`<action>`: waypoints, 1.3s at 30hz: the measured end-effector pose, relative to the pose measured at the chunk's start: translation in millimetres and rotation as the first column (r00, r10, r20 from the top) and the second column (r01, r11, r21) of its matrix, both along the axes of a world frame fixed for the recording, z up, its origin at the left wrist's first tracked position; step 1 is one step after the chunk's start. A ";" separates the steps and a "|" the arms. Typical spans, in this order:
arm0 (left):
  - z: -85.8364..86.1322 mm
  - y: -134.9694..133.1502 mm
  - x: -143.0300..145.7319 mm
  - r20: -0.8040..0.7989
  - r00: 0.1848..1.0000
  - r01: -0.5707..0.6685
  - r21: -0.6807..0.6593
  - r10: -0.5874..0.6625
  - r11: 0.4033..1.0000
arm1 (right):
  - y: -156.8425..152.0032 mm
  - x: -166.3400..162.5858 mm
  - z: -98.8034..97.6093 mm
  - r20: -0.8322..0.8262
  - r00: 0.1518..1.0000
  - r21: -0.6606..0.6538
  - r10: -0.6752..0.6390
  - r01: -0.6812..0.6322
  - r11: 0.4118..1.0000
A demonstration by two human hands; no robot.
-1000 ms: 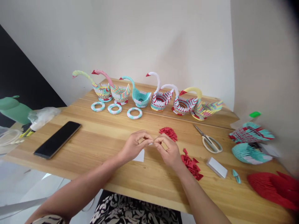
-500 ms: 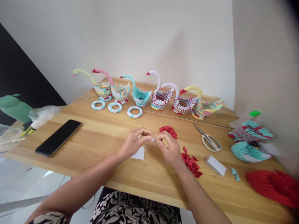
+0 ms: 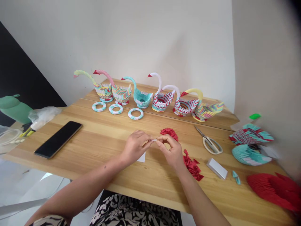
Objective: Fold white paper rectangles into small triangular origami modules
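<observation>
In the head view, the only feed I had, I saw the bare left hand [image 3: 137, 144] and the bare right hand [image 3: 171, 150] close together above the pale wood-grained tabletop [image 3: 94, 138]. The thumb and forefinger of each were closed in a pinch, gripping opposite ends of a small, thin, white paper slip [image 3: 154, 140]. It sat between the 2 hands, apparently clear of the wood; the fingers hid much of it, so I could not tell how it was folded.

I judged the slip nearly weightless, soft across its face, stiffer along any crease, not very slippery, and easy to crumple or tear. The ends or an edge looked the best hold, with light fingertip pressure.

Partly hidden beneath the left hand lay a flat, white, straight-edged paper piece [image 3: 141, 158]. Beyond the right hand was a rounded heap of small red folded-paper pieces [image 3: 169, 133], and beside its wrist a looser heap of red paper triangles [image 3: 193, 168]. Farther right lay cream-handled metal scissors [image 3: 207, 138]. At the back stood 6 multicoloured swan-shaped paper baskets [image 3: 142, 99], with 3 teal-and-white rings [image 3: 135, 118] in front.
</observation>
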State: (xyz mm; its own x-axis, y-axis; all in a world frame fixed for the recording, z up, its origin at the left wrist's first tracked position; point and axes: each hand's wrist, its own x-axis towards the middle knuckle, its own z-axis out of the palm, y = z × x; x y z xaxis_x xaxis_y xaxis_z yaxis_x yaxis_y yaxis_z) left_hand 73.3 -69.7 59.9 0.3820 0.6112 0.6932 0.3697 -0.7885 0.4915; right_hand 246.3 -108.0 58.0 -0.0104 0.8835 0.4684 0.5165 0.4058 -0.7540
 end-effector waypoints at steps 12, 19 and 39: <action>-0.1 -2.8 0.6 -0.045 0.999 0.005 -0.024 -0.006 1.000 | -0.2 -2.1 -8.1 -0.164 0.986 -0.201 0.010 -0.043 0.979; 1.0 -3.3 0.7 -0.041 0.999 -0.026 -0.017 0.025 1.000 | -2.5 -4.7 -1.3 -0.123 0.992 -0.102 0.028 -0.040 0.994; -3.7 -0.3 7.1 0.328 0.944 0.251 -0.622 -0.044 0.742 | 2.6 -3.3 -7.3 -0.269 0.963 -0.205 0.023 -0.080 0.975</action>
State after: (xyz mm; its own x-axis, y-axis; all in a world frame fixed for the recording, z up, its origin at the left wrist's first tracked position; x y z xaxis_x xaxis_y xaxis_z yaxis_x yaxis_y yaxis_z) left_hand 80.4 -70.0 56.2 0.3635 0.9006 0.2383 0.0447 -0.2724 0.9612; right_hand 243.0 -105.4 50.7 0.0400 0.9642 0.2623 0.2700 0.2423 -0.9319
